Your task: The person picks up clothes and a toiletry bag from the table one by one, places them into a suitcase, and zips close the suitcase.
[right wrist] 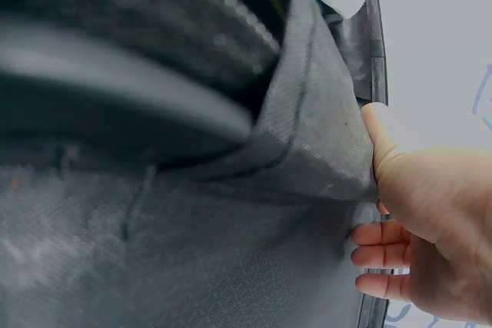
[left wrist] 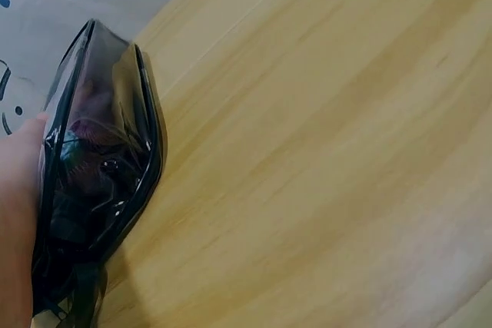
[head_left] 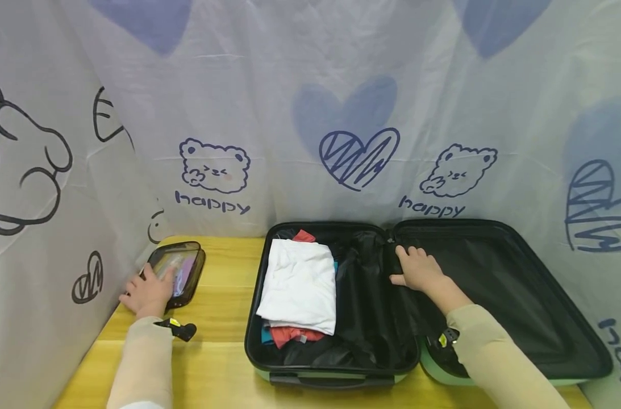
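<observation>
We see the left hand (head_left: pixel 149 293) resting on a clear black-trimmed pouch (head_left: pixel 179 271) at the far left of the wooden table (head_left: pixel 223 363), fingers laid loosely over it; a firm grip cannot be told. The right hand (head_left: pixel 417 270) pinches the black lining flap (right wrist: pixel 307 151) at the hinge of the open green suitcase (head_left: pixel 336 378), thumb on top, fingers curled beneath. The left half holds a folded white garment (head_left: pixel 300 284) over red and teal clothes
</observation>
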{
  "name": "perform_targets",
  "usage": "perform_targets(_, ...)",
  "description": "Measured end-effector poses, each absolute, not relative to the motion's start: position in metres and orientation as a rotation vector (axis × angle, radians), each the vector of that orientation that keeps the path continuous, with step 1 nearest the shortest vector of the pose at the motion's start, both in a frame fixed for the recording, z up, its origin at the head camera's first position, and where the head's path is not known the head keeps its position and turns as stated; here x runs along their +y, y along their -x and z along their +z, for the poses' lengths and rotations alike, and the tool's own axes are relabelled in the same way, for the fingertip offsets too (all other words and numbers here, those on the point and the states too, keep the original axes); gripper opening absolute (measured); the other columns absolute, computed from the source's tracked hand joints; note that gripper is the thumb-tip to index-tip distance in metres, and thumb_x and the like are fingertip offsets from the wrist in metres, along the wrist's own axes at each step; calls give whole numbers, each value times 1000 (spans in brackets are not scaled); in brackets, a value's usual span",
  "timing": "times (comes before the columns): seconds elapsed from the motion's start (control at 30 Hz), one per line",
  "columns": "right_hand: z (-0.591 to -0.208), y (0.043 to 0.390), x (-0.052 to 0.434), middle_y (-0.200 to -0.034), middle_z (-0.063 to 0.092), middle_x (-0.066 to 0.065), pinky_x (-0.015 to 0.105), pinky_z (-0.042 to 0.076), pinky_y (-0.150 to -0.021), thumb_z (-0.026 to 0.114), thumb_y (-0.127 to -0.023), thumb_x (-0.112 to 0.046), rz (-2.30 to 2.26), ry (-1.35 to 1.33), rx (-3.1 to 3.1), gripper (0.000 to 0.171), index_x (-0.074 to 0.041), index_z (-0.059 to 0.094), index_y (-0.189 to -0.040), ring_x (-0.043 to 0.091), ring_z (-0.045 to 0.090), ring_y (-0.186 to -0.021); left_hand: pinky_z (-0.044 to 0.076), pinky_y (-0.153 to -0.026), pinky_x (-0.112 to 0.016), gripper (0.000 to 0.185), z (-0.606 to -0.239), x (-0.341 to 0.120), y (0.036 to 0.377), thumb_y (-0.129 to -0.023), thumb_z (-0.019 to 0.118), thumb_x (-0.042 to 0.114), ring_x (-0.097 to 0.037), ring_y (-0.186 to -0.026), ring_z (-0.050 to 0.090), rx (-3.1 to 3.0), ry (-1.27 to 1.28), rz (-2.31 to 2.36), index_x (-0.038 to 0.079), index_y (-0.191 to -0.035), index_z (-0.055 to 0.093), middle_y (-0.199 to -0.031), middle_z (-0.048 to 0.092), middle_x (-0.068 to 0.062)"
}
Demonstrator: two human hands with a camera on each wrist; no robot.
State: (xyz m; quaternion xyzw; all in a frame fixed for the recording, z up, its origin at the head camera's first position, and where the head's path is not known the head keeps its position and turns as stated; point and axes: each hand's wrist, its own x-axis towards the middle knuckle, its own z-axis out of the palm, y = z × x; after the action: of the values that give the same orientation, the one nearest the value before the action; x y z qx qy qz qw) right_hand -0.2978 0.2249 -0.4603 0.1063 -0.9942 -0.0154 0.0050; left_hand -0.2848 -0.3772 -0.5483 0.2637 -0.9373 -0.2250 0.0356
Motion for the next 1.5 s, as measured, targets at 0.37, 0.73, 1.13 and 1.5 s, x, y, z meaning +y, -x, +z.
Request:
perform_targets(0.37, -462, 301, 230, -134, 48, 32, 63, 43, -95, 69, -87, -44, -28, -336, -3118, 80, 3, 36, -144, 50, 47, -122, 12, -107, -74, 110, -545, -375, 291, -85, 23, 81, -63, -136, 11, -2839, -977, -793, -2, -154, 1, -147, 9, -49)
perform_targets(0.73, -457, 297, 225, -133, 49, 32, 62, 44, -93, 69, -88, -43, -32, -360, -3115, 80, 3, 36, -143, 49, 48, -121, 21, -105, -73, 124, -530, -383, 284, -78, 47, 82, -64, -132, 20, -2804, -1086, -868, -17, -146, 14, -143, 19, -50)
perform_targets(1.13, -456, 295, 225, -135, 49, 32, 62, 43, -95, 70, -87, -43, -26, -349, -3119, 80, 3, 36, -144, 49, 47, -122, 28, -99, -75, 112, -541, -382, 289, -82, 55, 73, -64, -123, 33, -2719, -985, -780, -11, -146, 18, -136, 29, -47)
perform_targets(1.5, -458, 294, 225, -133, 50, 31, 62, 44, -93, 70, -87, -42, -42, -351, -3099, 79, 3, 38, -142, 49, 49, -120, 30, -96, -69, 95, -549, -379, 285, -85, 60, 64, -61, -116, 40, -2626, -926, -756, 0, -145, 25, -129, 40, -44)
